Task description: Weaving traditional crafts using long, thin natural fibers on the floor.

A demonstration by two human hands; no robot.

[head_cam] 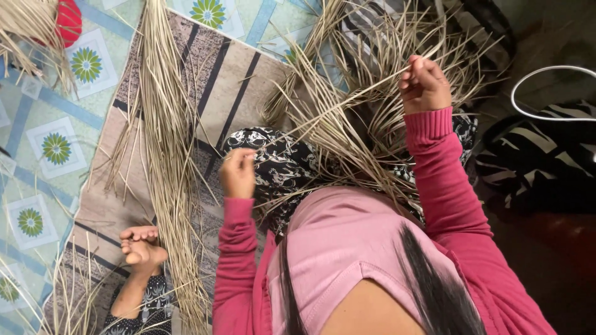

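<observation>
We have one long, pale, dry grass strand point(323, 110) stretched taut between our two hands. Our right hand point(424, 84) is raised and clenched around its upper end, fingers curled tight with the strand coming out at the knuckles. Our left hand point(238, 172) sits lower and nearer our body, pinching the other end between thumb and fingertips. The strand runs on a slant from one hand to the other, passing over the tangled heap of straw-coloured loose stalks point(366, 124) that lies across our lap on the black-and-white patterned cloth point(279, 164).

As we judge it, the work stands early to middling. Just this one strand is drawn out of the heap; the rest under our right hand is unsorted, stalks splaying every way. Beyond our left hand, out on the brown striped mat point(217, 80), a long bundle of straightened tan stalks point(167, 155) lies roughly parallel, which looks to us like material already laid in order. Nothing woven or tied shows anywhere.

Below our left hand a bare foot point(141, 245) rests beside that bundle. Past our right hand a white looped cord point(546, 93) lies on dark striped fabric.
</observation>
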